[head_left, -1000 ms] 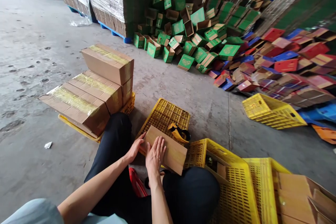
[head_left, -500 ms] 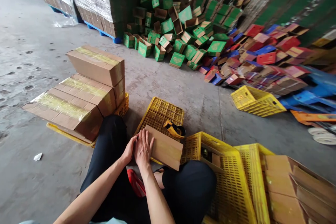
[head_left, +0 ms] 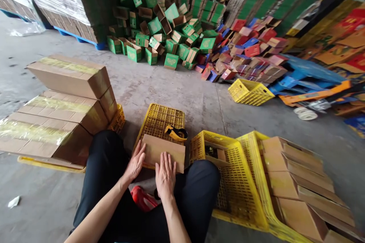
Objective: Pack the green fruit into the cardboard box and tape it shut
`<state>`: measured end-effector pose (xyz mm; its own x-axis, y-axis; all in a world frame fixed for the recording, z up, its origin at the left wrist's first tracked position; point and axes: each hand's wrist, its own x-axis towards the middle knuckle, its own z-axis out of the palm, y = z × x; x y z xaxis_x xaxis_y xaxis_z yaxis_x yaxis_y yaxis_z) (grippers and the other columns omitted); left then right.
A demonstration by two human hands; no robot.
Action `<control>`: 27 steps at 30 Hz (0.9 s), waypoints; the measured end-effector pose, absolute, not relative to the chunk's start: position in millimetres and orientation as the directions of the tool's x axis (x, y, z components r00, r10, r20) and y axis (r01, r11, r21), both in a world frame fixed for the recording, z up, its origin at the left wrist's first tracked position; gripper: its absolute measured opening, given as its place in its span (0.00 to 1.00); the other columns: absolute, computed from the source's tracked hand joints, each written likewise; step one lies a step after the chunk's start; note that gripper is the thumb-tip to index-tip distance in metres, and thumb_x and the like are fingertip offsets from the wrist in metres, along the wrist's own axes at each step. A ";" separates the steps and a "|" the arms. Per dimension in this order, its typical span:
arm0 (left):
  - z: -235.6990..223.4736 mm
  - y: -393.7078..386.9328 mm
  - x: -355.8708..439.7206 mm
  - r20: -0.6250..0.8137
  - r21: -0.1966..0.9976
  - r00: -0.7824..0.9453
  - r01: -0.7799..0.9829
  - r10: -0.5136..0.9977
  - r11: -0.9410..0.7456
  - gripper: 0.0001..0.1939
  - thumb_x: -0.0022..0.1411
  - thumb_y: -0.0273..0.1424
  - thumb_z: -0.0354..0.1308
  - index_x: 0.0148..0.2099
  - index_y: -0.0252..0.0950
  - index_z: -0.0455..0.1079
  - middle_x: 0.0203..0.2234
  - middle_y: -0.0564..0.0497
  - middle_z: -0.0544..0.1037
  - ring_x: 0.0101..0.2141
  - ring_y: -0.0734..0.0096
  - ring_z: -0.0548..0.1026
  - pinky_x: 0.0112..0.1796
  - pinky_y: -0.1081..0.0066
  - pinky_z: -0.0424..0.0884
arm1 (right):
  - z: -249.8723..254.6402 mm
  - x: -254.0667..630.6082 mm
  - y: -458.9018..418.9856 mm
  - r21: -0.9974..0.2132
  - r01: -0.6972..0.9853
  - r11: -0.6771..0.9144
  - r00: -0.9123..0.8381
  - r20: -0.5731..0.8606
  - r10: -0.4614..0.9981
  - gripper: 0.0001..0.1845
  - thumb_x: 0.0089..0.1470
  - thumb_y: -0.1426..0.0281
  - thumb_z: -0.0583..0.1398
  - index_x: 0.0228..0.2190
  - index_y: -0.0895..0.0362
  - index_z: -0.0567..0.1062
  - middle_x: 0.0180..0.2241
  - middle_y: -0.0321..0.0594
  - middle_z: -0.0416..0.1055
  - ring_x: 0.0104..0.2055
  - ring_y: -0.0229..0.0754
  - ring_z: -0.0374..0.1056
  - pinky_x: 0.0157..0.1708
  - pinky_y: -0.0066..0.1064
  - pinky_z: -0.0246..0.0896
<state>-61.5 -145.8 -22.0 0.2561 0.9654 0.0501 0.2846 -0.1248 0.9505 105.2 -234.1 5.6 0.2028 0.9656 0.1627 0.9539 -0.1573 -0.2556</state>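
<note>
A small brown cardboard box (head_left: 162, 148) lies across the yellow upturned crate (head_left: 159, 115) between my knees. My left hand (head_left: 136, 162) rests with stretched fingers against the box's left end. Flat on the near part of its top lies my right hand (head_left: 165, 172), fingers extended. Just beyond the box, on the crate, sits a yellow and black tape dispenser (head_left: 176, 133).
At left, taped cartons (head_left: 65, 74) are stacked on a yellow crate. To the right stand a yellow crate (head_left: 242, 182) and another holding several cardboard boxes (head_left: 296, 190). Farther off are heaped green boxes (head_left: 171, 60), an empty yellow crate (head_left: 251, 92) and a blue-orange pallet jack (head_left: 316, 97).
My right hand has moved right, from the box's left end to its near top. My left hand has come onto the left end. The camera view has turned right.
</note>
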 end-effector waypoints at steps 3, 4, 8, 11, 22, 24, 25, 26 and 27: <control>-23.9 -147.7 -59.2 0.145 0.869 0.274 0.423 0.951 -0.255 0.32 0.78 0.51 0.42 0.74 0.43 0.62 0.77 0.52 0.48 0.76 0.56 0.44 0.73 0.54 0.43 | -3.2 133.5 -250.7 -0.265 0.923 -0.281 0.337 0.196 0.921 0.34 0.75 0.55 0.42 0.71 0.59 0.63 0.70 0.56 0.61 0.74 0.57 0.56 0.69 0.58 0.52; -23.9 -148.7 -58.3 0.168 0.838 0.282 0.463 0.944 -0.288 0.32 0.78 0.50 0.41 0.75 0.42 0.61 0.77 0.51 0.49 0.76 0.55 0.42 0.73 0.52 0.42 | -7.0 141.1 -254.3 -0.285 0.905 -0.315 0.380 0.211 0.901 0.36 0.75 0.54 0.41 0.70 0.61 0.63 0.70 0.58 0.60 0.74 0.58 0.55 0.69 0.57 0.54; -20.4 -156.2 -49.7 0.191 0.747 0.325 0.564 0.926 -0.352 0.31 0.78 0.47 0.44 0.75 0.42 0.60 0.76 0.46 0.53 0.76 0.52 0.44 0.73 0.46 0.38 | -20.4 159.7 -255.8 -0.419 0.853 -0.311 0.453 0.298 0.840 0.40 0.74 0.51 0.39 0.69 0.67 0.64 0.69 0.61 0.62 0.73 0.55 0.57 0.68 0.49 0.58; -16.2 -164.3 -35.7 0.198 0.707 0.402 0.574 0.894 -0.414 0.30 0.77 0.47 0.47 0.75 0.43 0.61 0.75 0.46 0.55 0.75 0.50 0.47 0.73 0.46 0.39 | -24.6 167.5 -247.6 -0.506 0.813 -0.289 0.492 0.332 0.805 0.41 0.74 0.50 0.39 0.66 0.67 0.68 0.66 0.61 0.67 0.69 0.55 0.63 0.66 0.47 0.61; -5.0 -190.2 44.7 0.236 0.569 0.683 0.480 0.691 -0.668 0.32 0.75 0.48 0.54 0.75 0.42 0.62 0.75 0.41 0.54 0.75 0.44 0.50 0.70 0.43 0.50 | -4.9 210.8 -208.5 -0.631 0.655 -0.416 0.624 0.141 0.768 0.40 0.69 0.51 0.43 0.59 0.68 0.77 0.49 0.62 0.81 0.46 0.57 0.76 0.50 0.45 0.69; -3.6 -190.6 51.2 0.229 0.563 0.698 0.474 0.679 -0.677 0.33 0.75 0.49 0.54 0.75 0.42 0.61 0.75 0.40 0.54 0.74 0.44 0.51 0.70 0.43 0.51 | -5.4 213.6 -200.6 -0.619 0.653 -0.436 0.628 0.121 0.769 0.42 0.69 0.50 0.42 0.58 0.69 0.77 0.46 0.63 0.82 0.43 0.57 0.77 0.48 0.43 0.69; -2.9 -189.6 52.0 0.222 0.563 0.702 0.474 0.677 -0.677 0.33 0.75 0.49 0.53 0.75 0.42 0.60 0.75 0.41 0.55 0.74 0.45 0.51 0.70 0.44 0.51 | -6.5 214.3 -197.3 -0.609 0.657 -0.444 0.628 0.117 0.769 0.43 0.69 0.50 0.41 0.57 0.70 0.78 0.44 0.63 0.82 0.42 0.56 0.78 0.47 0.42 0.70; -2.2 -187.7 51.2 0.215 0.566 0.706 0.473 0.675 -0.675 0.33 0.75 0.49 0.53 0.75 0.43 0.60 0.75 0.41 0.55 0.74 0.46 0.53 0.70 0.46 0.52 | -8.0 214.7 -194.7 -0.598 0.663 -0.450 0.626 0.114 0.771 0.45 0.69 0.49 0.39 0.56 0.70 0.79 0.41 0.63 0.82 0.40 0.56 0.78 0.45 0.41 0.70; -1.6 -184.9 48.7 0.207 0.572 0.708 0.472 0.675 -0.671 0.33 0.76 0.49 0.52 0.76 0.43 0.59 0.74 0.43 0.56 0.73 0.49 0.55 0.70 0.47 0.53 | -9.6 215.2 -192.6 -0.589 0.672 -0.449 0.621 0.116 0.776 0.46 0.69 0.49 0.37 0.54 0.69 0.81 0.38 0.62 0.83 0.37 0.56 0.78 0.43 0.41 0.70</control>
<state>48.7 -184.9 -1.6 0.7079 0.6751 0.2075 0.4719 -0.6707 0.5723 215.2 -192.6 -9.6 0.6205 0.7756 0.1156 0.6716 -0.4495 -0.5890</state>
